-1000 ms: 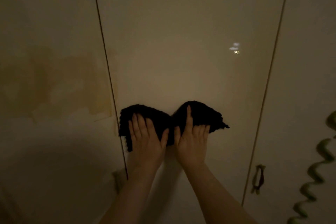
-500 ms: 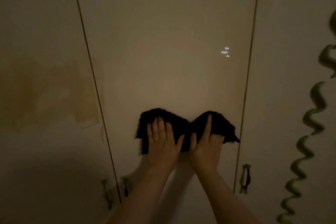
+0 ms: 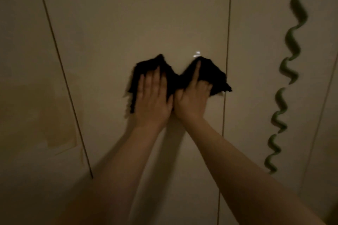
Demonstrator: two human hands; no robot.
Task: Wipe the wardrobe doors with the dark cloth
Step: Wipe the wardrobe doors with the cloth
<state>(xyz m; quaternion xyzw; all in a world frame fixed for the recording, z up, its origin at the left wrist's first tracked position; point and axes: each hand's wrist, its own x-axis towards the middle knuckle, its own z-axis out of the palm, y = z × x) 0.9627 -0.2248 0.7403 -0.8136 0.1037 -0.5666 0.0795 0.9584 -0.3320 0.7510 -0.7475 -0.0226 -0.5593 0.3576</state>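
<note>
We press the dark cloth (image 3: 175, 78) flat on the middle wardrobe door (image 3: 139, 23). Our left hand (image 3: 153, 97) lies on it with fingers spread. Our right hand (image 3: 192, 100) pushes with one finger straight and the others curled on the cloth. A green wavy line (image 3: 290, 45) runs down the door on the right.
</note>
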